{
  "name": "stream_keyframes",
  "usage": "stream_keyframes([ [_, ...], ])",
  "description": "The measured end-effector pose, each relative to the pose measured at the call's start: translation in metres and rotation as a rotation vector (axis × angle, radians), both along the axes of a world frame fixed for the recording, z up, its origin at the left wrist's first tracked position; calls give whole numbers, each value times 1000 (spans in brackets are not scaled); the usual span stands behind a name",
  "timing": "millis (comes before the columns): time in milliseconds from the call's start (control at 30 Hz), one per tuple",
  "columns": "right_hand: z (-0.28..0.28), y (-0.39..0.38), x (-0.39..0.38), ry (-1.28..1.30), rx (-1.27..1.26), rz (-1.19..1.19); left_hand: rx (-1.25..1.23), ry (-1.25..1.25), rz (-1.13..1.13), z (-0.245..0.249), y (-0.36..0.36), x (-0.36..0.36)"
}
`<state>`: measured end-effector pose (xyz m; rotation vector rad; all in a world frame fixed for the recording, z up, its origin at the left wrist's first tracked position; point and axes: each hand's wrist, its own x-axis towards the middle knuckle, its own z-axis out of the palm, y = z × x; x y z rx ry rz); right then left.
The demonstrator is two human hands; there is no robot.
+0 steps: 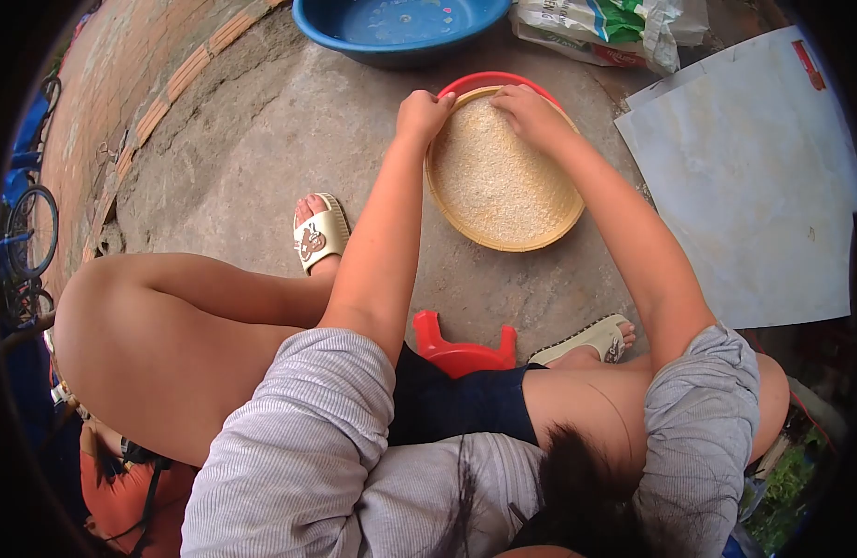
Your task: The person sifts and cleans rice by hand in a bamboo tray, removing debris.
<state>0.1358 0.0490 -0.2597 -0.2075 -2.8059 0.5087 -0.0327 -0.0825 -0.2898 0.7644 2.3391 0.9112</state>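
Note:
A round yellow tray (507,244) with a ribbed rim is tilted in front of me, its inside spread with pale, crumbly grain (503,181). My left hand (423,117) is closed round its far left rim. At the far edge, my right hand (531,116) grips the rim, fingers curled over it beside the grain. Behind and partly under the tray shows the rim of a red basin (503,78); the rest of it is hidden.
A blue basin (400,48) stands at the back, with a printed plastic sack (614,33) to its right. Pale sheets (744,186) lie on the right. Between my sandalled feet is a red plastic stool (461,356). Another person (135,493) is at lower left.

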Motion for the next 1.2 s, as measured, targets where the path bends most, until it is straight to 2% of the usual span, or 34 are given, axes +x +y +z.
stream_keyframes([
  [67, -1, -1, -1, -79, -27, -7, -23, -16, -83, 20, -5, 6],
  [367, -11, 2, 21, -31, 11, 10, 97, 44, 74, 4, -3, 14],
  [600, -20, -11, 25, -18, 13, -42, 107, 25, 64, 4, -3, 13],
  [800, -18, -15, 20, 65, -133, -284, 134, 6, 77, -4, -3, 10],
  [900, -15, -10, 14, 95, -118, -226, 160, 44, 107, -10, -3, 9],
  [1000, -14, -8, 11, 114, 8, -83, 173, 23, 113, -12, -4, 9],
  [1067, -16, -8, 12, 21, 31, 8, 155, 31, 128, -10, -6, 10],
  [1200, -14, -13, 17, 16, -2, 31, 151, 60, 152, -8, -8, 14],
])
